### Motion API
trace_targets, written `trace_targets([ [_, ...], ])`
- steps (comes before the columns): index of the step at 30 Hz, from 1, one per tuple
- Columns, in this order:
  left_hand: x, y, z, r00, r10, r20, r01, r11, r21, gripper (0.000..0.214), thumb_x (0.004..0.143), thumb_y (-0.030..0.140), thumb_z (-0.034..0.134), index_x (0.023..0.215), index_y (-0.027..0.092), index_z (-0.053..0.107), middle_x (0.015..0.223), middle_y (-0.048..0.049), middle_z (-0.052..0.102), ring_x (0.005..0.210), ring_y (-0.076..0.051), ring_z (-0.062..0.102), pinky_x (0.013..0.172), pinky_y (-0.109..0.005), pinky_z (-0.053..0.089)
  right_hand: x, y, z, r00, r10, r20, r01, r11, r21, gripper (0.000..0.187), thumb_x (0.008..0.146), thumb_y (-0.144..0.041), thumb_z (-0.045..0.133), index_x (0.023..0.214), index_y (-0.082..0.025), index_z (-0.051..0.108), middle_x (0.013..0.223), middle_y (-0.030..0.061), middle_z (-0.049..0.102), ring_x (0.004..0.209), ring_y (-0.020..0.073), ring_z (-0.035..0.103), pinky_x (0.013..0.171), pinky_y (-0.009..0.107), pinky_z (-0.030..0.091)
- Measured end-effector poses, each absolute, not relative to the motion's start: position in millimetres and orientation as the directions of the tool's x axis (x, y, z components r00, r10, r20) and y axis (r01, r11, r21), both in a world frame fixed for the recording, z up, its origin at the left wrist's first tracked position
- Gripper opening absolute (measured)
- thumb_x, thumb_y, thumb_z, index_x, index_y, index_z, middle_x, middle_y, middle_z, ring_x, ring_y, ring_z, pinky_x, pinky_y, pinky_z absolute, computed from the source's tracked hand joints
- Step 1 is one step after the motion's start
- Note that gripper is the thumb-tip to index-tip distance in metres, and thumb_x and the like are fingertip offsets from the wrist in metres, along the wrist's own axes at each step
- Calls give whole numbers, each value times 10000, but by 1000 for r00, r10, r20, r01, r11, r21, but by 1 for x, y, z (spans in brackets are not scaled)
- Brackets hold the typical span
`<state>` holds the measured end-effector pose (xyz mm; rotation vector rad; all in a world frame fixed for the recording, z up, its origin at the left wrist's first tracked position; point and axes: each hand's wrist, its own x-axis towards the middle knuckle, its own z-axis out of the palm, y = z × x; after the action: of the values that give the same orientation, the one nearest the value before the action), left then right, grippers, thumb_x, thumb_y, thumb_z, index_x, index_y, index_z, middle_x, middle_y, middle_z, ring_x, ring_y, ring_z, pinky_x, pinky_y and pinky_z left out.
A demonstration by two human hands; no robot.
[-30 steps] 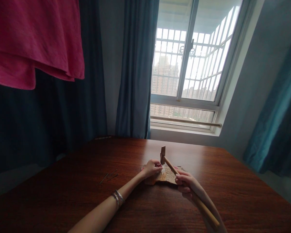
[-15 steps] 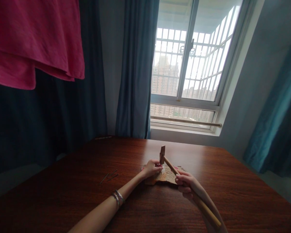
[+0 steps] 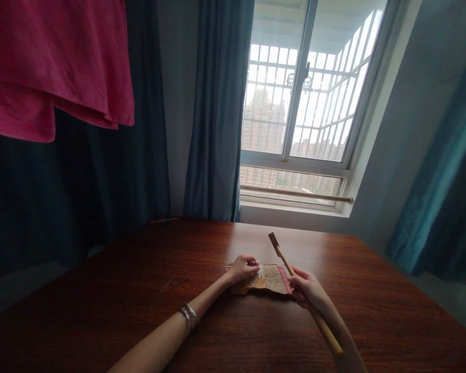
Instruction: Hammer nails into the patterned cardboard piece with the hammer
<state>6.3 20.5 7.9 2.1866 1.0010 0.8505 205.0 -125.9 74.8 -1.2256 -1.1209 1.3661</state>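
Note:
A small flat wooden board (image 3: pixel 267 278) dotted with holes or pins lies on the dark wooden table (image 3: pixel 140 321), with pink edging at its sides. My left hand (image 3: pixel 242 268) rests on the board's left end, fingers pinched together on something too small to name. My right hand (image 3: pixel 308 290) grips the long handle of a wooden hammer (image 3: pixel 291 269). The hammer's head is raised and tilted away to the right, above the board's far right corner. A bracelet circles my left wrist.
A few thin nails or needles (image 3: pixel 173 282) lie on the table left of the board. Behind the table are a barred window (image 3: pixel 303 103), blue curtains (image 3: pixel 213 114) and a pink cloth (image 3: pixel 54 62) hanging at upper left.
The hammer head has swung from beside my left fingers out to the right and up. My right hand has shifted slightly right, uncovering the board. My left hand stays on the board.

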Motion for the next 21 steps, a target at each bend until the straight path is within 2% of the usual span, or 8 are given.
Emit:
trace_targets([
  [2,6,22,7,505,807,306,434,-544,718,248,676,358,592,709,124,669,647,3,612,627,-114,510,579,-192,349,212,-122,67,123,989,-83,117,-98,-988,502,615,-299,517,1091,-140,508,447,-103,396,285,61,337,275,184,238],
  [5,6,22,6,513,799,313,416,-550,724,255,674,365,594,690,119,660,623,9,590,608,-107,491,555,-188,332,226,-117,55,339,941,-16,408,-162,-899,498,622,-248,453,1100,-131,526,421,-84,428,307,103,425,312,208,301],
  [9,5,20,8,525,793,310,401,-552,731,258,677,363,586,693,116,658,613,12,575,605,-105,479,553,-188,325,245,-115,47,452,889,77,628,-256,-735,430,634,-216,452,1040,-158,583,443,-40,512,413,157,553,406,230,394],
  [15,3,16,13,517,810,276,423,-522,741,257,676,356,582,700,113,662,628,6,585,625,-115,488,568,-193,335,261,-118,41,481,875,57,631,-300,-716,428,627,-221,455,1021,-161,611,470,-9,582,433,178,577,431,245,428],
  [18,3,13,16,506,822,261,438,-505,744,263,676,359,581,709,112,666,640,1,594,638,-121,496,570,-193,338,264,-118,35,484,874,46,626,-309,-715,410,610,-229,457,969,-154,638,506,16,610,451,189,589,412,250,436],
  [21,2,10,19,514,816,265,443,-517,733,264,674,362,582,707,114,667,634,5,594,628,-116,492,568,-193,330,265,-118,32,494,869,25,602,-322,-731,443,602,-234,455,996,-141,636,488,18,604,447,206,592,380,260,436],
])
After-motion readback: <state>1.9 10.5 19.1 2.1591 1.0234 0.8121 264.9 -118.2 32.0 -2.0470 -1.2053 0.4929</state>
